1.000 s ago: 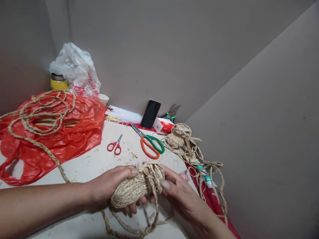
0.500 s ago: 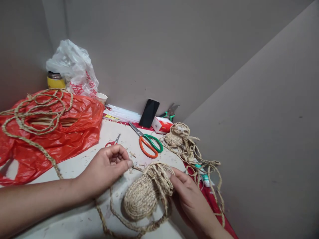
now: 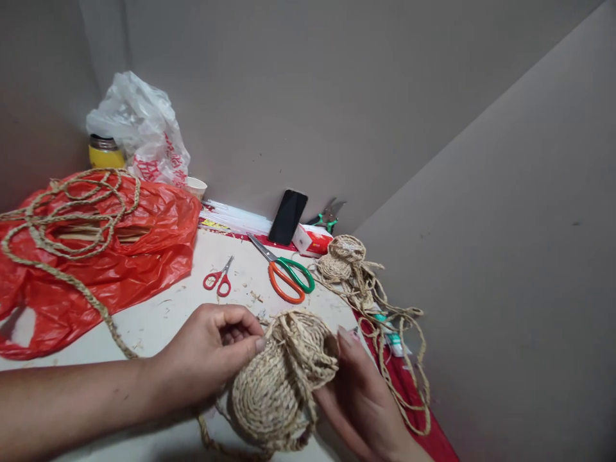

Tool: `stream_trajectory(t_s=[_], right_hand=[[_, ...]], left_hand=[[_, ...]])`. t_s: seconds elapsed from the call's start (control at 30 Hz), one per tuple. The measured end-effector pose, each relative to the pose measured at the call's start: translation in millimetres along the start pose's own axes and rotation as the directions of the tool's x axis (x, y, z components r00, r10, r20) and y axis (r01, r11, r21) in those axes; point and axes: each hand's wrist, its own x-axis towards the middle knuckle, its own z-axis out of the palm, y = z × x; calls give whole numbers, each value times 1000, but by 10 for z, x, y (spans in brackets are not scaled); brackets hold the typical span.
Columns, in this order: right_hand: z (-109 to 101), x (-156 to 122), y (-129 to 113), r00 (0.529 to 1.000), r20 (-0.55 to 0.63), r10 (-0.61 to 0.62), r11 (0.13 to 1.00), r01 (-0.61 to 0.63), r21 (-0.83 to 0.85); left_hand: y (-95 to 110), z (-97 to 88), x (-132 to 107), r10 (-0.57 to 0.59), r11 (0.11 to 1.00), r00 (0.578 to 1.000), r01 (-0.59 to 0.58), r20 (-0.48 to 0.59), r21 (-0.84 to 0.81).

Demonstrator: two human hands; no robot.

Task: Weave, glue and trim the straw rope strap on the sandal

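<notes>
A small oval piece of coiled, braided straw rope [image 3: 274, 391] stands tilted on the white table [image 3: 163, 321] in front of me. My right hand [image 3: 359, 398] cups it from the right side, fingers curled behind its loose braids. With thumb and fingers closed, my left hand [image 3: 212, 353] pinches a braid strand at the piece's upper left edge. A long braided rope [image 3: 72, 282] runs from the piece across the table to a heap on a red plastic bag [image 3: 110, 256].
Small red scissors [image 3: 217, 281] and larger orange-and-green scissors [image 3: 283, 273] lie beyond my hands. A black phone [image 3: 287, 217] leans on the wall beside a small box, pliers and more woven straw pieces [image 3: 344, 260]. A white plastic bag [image 3: 137, 131] and yellow jar [image 3: 103, 153] stand back left.
The woven piece left my left hand, dropped to the table, then was tipped upright by my right hand. My left hand pulled away, then returned to pinch a strand at its edge.
</notes>
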Motion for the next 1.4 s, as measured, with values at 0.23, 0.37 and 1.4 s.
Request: stream_trajectory(t_s=[0.23, 0.37, 1.4], right_hand=[[70, -191, 158, 999, 39, 0, 999, 2, -47], [89, -188, 249, 986, -132, -99, 971, 67, -228], [89, -35, 309, 967, -216, -135, 979, 96, -179]], left_hand=[[4, 23, -16, 6, 1000, 1000, -6, 12, -17], [36, 39, -31, 8, 1000, 1000, -8, 13, 18], [66, 66, -65, -81, 994, 996, 82, 24, -68]])
